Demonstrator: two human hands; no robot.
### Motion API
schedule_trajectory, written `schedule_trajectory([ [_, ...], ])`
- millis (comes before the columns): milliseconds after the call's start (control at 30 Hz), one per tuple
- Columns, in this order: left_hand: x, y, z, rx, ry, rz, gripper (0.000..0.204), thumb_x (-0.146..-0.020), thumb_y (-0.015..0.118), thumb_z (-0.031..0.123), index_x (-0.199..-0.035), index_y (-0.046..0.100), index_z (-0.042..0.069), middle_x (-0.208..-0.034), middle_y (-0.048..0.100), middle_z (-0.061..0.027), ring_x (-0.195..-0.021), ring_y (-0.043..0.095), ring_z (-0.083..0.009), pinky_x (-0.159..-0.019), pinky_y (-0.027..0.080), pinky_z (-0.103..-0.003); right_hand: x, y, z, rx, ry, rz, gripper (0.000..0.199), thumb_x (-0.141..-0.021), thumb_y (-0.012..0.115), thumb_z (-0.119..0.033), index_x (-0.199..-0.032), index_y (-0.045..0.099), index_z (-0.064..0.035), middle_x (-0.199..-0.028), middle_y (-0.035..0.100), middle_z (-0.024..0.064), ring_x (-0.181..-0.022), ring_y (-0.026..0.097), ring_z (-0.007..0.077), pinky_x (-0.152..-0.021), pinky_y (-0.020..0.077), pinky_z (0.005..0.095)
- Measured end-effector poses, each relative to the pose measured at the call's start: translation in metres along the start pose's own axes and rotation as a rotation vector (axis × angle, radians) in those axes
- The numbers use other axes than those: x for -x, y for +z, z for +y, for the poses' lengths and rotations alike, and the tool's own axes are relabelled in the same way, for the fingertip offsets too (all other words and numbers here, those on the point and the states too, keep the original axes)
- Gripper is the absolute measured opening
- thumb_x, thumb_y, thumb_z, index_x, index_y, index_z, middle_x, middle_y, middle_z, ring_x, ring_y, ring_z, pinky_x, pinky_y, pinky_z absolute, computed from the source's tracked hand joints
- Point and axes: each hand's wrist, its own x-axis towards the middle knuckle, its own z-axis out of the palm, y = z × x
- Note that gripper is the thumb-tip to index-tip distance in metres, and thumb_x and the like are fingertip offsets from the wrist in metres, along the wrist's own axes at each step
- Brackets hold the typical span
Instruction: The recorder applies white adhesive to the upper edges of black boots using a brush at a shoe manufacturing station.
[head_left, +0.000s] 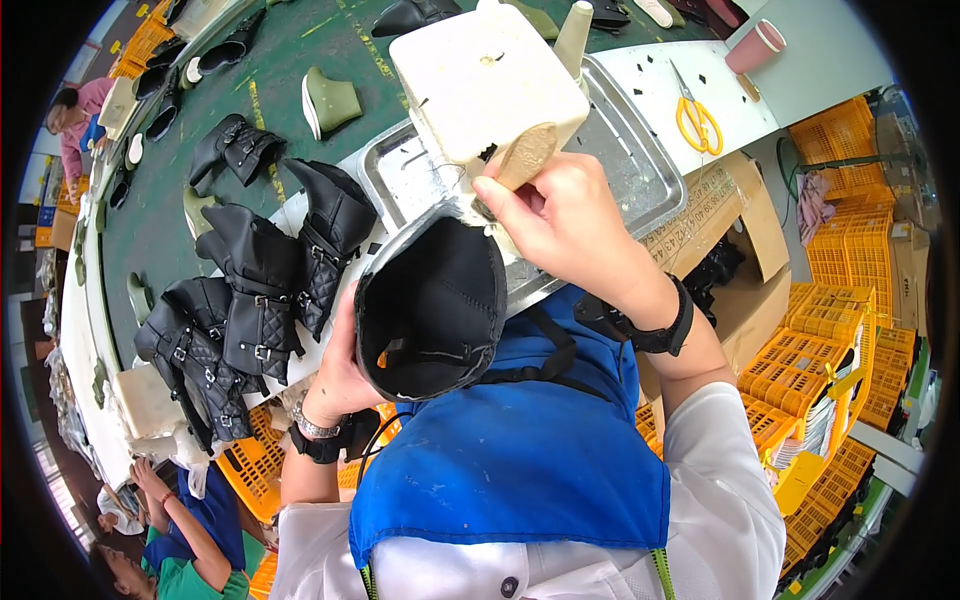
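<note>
My left hand (338, 368) is wrapped round the side of a black boot (430, 310), whose wide opening faces me and shows a dark lining. My right hand (565, 215) is closed at the boot's far upper edge. Between its thumb and fingers sticks up a tan, rounded handle (528, 155); the tool's working end is hidden, so its kind is unclear. Just beyond stands a cream box-shaped machine or container (485, 80) on a metal tray (635, 160). Several black quilted boots with buckles (262, 285) lie to my left.
Yellow-handled scissors (697, 125) and a pink cup (755, 47) are at the far right of the white table. A green belt (300, 50) carries more boots, including an olive one (330, 102). Orange crates (800, 360) and a cardboard box (750, 290) stand right. Co-workers sit at left.
</note>
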Motion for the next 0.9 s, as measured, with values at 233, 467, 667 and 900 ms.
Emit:
schedule_trajectory([
  [233, 0.005, 0.001, -0.011, -0.244, 0.104, 0.116, 0.1, -0.052, 0.084, 0.013, -0.132, 0.026, 0.005, -0.118, 0.048, -0.0167, -0.105, 0.051, -0.0303, -0.089, 0.041, -0.038, -0.006, -0.005, -0.002, -0.128, 0.115, 0.054, 0.022, -0.077, 0.063, -0.016, -0.068, 0.059, 0.0043, -0.054, 0.056, 0.0123, -0.048, 0.056, 0.0199, -0.047, 0.0421, 0.0301],
  [467, 0.006, 0.0, -0.016, -0.286, 0.071, 0.225, 0.098, -0.051, 0.084, 0.013, -0.131, 0.028, 0.006, -0.114, 0.049, -0.0175, -0.1, 0.052, -0.0325, -0.086, 0.042, -0.039, 0.014, -0.004, -0.002, -0.554, 0.285, -0.005, 0.015, -0.081, 0.062, -0.013, -0.084, 0.062, 0.0018, -0.061, 0.055, -0.0021, -0.051, 0.043, 0.0014, -0.045, 0.0343, 0.0194],
  [667, 0.011, 0.001, -0.011, -0.171, 0.111, 0.192, 0.103, -0.053, 0.085, 0.017, -0.134, 0.023, 0.007, -0.122, 0.046, -0.0171, -0.109, 0.049, -0.0306, -0.091, 0.039, -0.038, 0.008, 0.006, 0.005, -0.429, 0.266, 0.107, 0.019, -0.08, 0.062, -0.016, -0.081, 0.063, 0.0032, -0.056, 0.055, 0.0011, -0.049, 0.045, 0.004, -0.044, 0.0359, 0.0222],
  [900, 0.012, 0.0, -0.008, -0.131, 0.066, 0.111, 0.104, -0.052, 0.085, 0.017, -0.135, 0.022, 0.007, -0.121, 0.046, -0.0177, -0.108, 0.049, -0.0327, -0.095, 0.036, -0.04, -0.003, 0.014, 0.01, -0.313, 0.136, 0.145, 0.022, -0.078, 0.063, -0.018, -0.077, 0.063, 0.0043, -0.051, 0.053, 0.0056, -0.044, 0.046, 0.0089, -0.043, 0.0367, 0.0252],
])
